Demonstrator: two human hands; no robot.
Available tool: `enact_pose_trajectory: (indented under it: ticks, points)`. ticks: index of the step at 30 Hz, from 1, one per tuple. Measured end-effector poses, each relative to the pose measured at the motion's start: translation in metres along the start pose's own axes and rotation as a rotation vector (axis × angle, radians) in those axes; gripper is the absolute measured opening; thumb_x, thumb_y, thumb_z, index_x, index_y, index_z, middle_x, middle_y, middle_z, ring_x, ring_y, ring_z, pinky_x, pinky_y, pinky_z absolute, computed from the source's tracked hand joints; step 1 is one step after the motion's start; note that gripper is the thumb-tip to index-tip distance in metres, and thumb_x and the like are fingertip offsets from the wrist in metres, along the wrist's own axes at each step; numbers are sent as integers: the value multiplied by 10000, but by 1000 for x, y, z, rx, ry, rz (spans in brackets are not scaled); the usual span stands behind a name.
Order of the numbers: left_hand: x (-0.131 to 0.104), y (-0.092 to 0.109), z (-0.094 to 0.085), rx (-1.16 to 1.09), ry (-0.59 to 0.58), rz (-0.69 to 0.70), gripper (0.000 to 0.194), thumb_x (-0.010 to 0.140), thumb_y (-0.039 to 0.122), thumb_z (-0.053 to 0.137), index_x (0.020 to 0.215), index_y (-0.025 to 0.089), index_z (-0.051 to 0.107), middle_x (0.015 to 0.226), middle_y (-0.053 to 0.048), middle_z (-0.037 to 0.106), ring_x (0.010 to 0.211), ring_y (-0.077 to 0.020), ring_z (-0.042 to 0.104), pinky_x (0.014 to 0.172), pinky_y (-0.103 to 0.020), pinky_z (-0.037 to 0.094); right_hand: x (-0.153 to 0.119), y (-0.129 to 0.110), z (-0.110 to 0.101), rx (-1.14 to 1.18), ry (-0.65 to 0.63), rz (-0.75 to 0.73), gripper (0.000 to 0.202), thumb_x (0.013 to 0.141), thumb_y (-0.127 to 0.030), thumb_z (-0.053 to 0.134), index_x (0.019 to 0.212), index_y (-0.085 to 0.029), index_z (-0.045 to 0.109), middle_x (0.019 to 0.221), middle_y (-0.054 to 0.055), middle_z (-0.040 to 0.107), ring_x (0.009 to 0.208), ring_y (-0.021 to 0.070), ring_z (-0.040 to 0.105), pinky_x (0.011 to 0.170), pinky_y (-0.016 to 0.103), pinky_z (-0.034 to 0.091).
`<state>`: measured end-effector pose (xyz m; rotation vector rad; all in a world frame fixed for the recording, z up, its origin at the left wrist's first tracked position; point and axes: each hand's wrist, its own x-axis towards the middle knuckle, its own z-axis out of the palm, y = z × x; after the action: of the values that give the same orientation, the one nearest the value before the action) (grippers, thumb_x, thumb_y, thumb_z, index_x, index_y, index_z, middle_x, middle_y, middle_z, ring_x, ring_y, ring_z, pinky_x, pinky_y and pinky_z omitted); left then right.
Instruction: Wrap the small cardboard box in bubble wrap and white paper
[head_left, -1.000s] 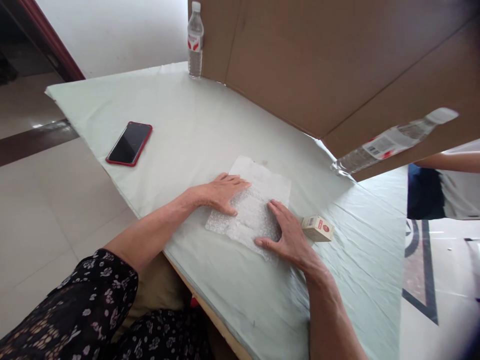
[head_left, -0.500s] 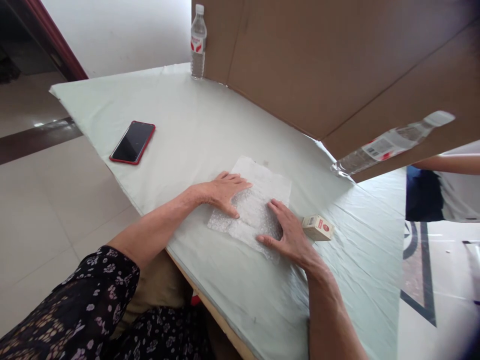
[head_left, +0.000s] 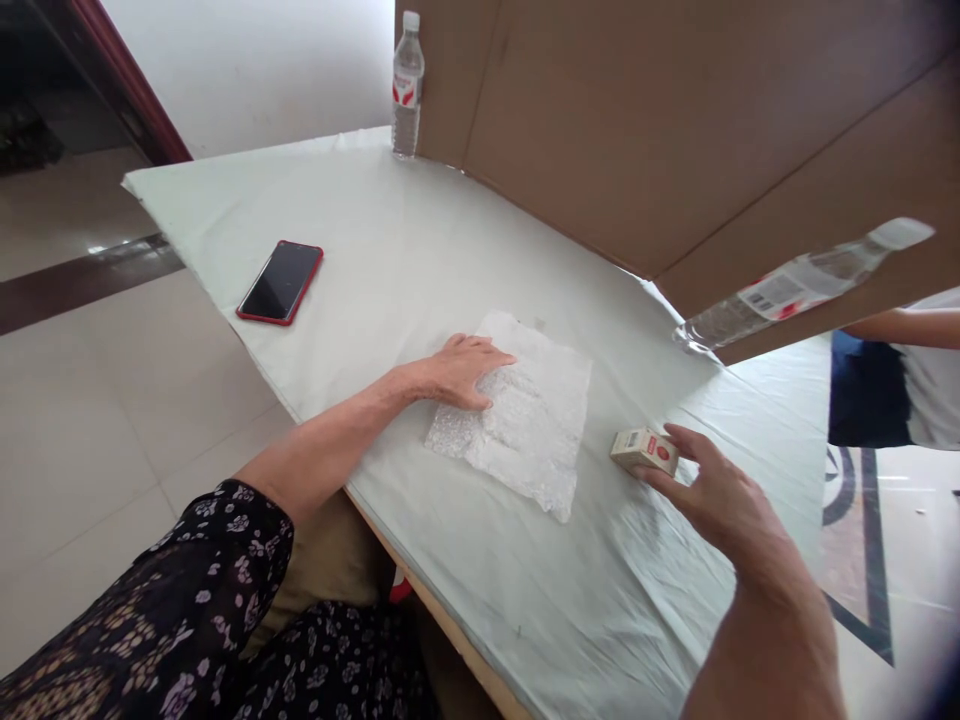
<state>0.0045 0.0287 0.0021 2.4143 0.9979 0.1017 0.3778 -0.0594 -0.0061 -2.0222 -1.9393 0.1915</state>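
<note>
A sheet of bubble wrap (head_left: 536, 430) lies flat and slightly wrinkled on the cloth-covered table. My left hand (head_left: 465, 370) rests on its left part, fingers stretched out and thumb apart. To the right of the sheet stands a small cream cardboard box (head_left: 643, 450) with a red mark and a barcode. My right hand (head_left: 709, 485) has its thumb at the near side of this box and its fingers at the far side, gripping it. The box is still down on the cloth.
A phone (head_left: 281, 283) in a red case lies at the left of the table (head_left: 352, 210). Behind stands a large brown cardboard panel (head_left: 585, 120), with a water bottle (head_left: 406, 90) at its left end and another bottle (head_left: 795, 285) at its right. A person's arm (head_left: 907, 325) shows at far right.
My right hand has left the bubble wrap and moved right to the small box, taking hold of it. My left hand stays on the wrap, shifted slightly. The view has shifted a little.
</note>
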Motion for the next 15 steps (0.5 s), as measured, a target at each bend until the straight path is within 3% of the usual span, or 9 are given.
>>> enact_pose_trajectory:
  ticks: [3,8,12,15]
  points:
    - [1,0,2,24,15,11,788,799,359,565,1526,185,313,1576,-102,381,1508,-313,194,1218,-476,145,-2,-6,2,28,-2,60,583,665,-716,650,1049,-278,677,861,83,727,768,366,665,741,586,498]
    - [1,0,3,50,18,25,796,790,382,599,1510,179,329,1545,-128,406,1473,-309,254,1203,-465,170,-5,-67,-5,183,134,91,557,685,-685,677,1070,-282,676,977,77,736,957,363,679,891,589,501]
    - [2,1,4,81,40,28,779,790,387,611,1490,171,344,1527,-137,421,1433,-300,309,1185,-450,202,-2,-121,11,268,74,-128,524,761,-567,689,1172,-245,654,1120,91,728,1039,317,678,946,511,502]
    - [2,1,5,88,56,35,766,786,397,619,1472,175,359,1509,-135,440,1412,-298,337,1180,-449,211,6,-141,34,215,9,-269,459,805,-487,658,1190,-237,649,1166,97,726,1065,313,675,983,511,472]
